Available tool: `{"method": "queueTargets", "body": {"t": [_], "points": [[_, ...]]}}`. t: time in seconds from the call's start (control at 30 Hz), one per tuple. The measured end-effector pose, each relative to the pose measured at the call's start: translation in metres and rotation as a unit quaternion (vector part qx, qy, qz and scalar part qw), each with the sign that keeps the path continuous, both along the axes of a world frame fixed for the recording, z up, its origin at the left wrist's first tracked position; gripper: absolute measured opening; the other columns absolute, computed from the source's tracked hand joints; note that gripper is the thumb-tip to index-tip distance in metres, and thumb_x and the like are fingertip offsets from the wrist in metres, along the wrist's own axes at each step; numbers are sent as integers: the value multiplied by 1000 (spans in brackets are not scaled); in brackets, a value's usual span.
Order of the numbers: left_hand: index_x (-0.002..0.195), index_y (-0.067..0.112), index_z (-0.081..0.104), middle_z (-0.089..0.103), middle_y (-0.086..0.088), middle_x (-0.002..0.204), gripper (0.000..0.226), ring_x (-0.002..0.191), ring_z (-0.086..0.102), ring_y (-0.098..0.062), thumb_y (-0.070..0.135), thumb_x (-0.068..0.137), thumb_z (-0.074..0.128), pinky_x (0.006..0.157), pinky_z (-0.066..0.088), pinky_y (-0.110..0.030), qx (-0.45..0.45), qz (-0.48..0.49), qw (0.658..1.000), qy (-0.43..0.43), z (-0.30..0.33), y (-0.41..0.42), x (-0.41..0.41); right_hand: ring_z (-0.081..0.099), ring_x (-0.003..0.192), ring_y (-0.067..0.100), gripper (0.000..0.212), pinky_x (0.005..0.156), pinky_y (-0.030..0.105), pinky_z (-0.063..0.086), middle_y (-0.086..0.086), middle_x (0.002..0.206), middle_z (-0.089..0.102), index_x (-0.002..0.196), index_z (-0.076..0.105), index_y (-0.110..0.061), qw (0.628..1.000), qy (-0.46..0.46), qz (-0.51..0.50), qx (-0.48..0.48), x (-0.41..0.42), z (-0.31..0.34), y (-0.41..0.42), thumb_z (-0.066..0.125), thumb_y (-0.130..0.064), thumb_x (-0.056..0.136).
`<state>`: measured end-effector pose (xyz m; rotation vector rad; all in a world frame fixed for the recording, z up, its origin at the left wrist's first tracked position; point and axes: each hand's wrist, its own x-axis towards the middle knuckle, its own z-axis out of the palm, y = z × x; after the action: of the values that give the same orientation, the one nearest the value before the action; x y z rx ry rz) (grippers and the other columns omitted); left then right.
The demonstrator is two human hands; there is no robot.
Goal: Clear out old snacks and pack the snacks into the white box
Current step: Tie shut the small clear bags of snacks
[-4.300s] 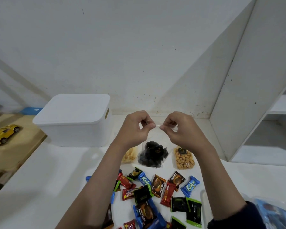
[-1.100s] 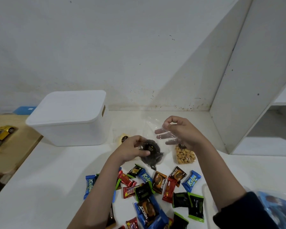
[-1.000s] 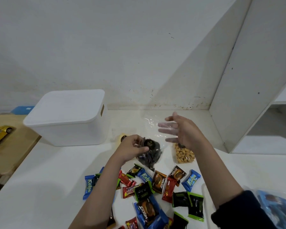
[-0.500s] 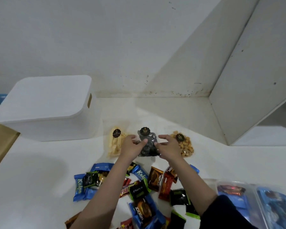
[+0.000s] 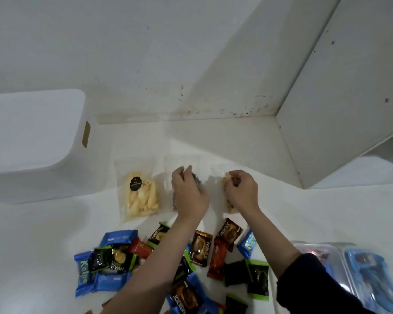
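Observation:
Three clear bags lie in a row on the white table. The bag of pale yellow sticks [image 5: 141, 197] is on the left and nothing touches it. My left hand [image 5: 188, 193] lies over the middle bag of dark snacks [image 5: 196, 180], with its fingers curled on it. My right hand [image 5: 241, 189] pinches the bag of nuts [image 5: 230, 206] on the right. The white box [image 5: 32, 132] stands at the left with its lid on. A pile of small wrapped snacks [image 5: 200, 248] lies near me, under my forearms.
Clear plastic containers [image 5: 370, 275] holding blue packets sit at the bottom right. A white shelf unit [image 5: 340, 109] rises at the right. The wall [image 5: 168, 53] runs behind the table.
The dark snack bag, held up in both hands earlier, now lies on the table between the other two bags. My right hand has moved right from it onto the nut bag.

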<state>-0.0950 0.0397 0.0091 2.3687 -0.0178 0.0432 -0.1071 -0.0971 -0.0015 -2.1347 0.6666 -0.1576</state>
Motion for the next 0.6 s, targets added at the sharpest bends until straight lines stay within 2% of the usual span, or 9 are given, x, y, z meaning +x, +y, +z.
{"method": "queueTargets", "body": {"t": [0.07,0.13,0.2,0.27,0.33,0.4,0.5,0.6], "points": [[136,7,42,38,-9,133,48,117,49,-26,14,90,53,89,42,-24,-35,-52,998,22,1,-19,1,59,102,22,30,79,20,37,11,114,62,114,63,-9,999,18,-34,-12,6,-5,-19,58,-17,85],[139,5,37,41,-12,135,52,120,49,-26,18,91,53,87,42,-25,-68,-64,986,140,-2,-38,8,55,112,25,38,85,25,40,13,125,57,122,58,-7,997,52,-58,-3,11,-11,-35,58,-19,86],[137,1,36,46,-16,133,53,116,52,-27,20,90,53,75,43,-25,-55,-53,961,267,-7,-52,16,50,121,29,47,91,28,40,15,133,51,130,50,-5,993,101,-63,19,15,-17,-46,58,-20,86],[129,1,40,50,-17,127,46,108,56,-28,21,90,53,65,45,-26,-24,-60,947,316,-11,-60,19,49,123,29,53,89,25,37,14,133,51,135,45,-3,986,143,-65,53,18,-22,-52,58,-19,86],[127,3,41,52,-14,126,41,104,55,-27,19,90,50,73,48,-31,-36,-67,945,318,-14,-65,20,51,118,26,52,88,24,36,9,120,57,135,44,-3,983,146,-69,91,18,-25,-56,57,-16,86],[131,6,39,50,-11,131,43,110,53,-26,19,91,49,81,47,-33,-60,-66,945,316,-14,-68,17,53,112,23,48,87,23,36,5,109,57,133,47,-4,984,123,-71,103,15,-24,-56,55,-13,87],[140,8,33,48,-8,135,53,119,51,-27,18,91,51,92,47,-37,-94,-41,952,289,-11,-68,12,56,103,19,37,85,24,39,7,116,61,125,55,-7,990,58,-80,101,7,-20,-54,56,-16,89],[142,13,32,58,-2,117,57,110,54,-20,25,92,55,88,46,-32,-159,-5,956,245,-1,-64,4,57,82,8,27,77,24,44,4,103,67,111,63,-13,989,-23,-99,108,-4,-7,-47,58,-29,90]]}}
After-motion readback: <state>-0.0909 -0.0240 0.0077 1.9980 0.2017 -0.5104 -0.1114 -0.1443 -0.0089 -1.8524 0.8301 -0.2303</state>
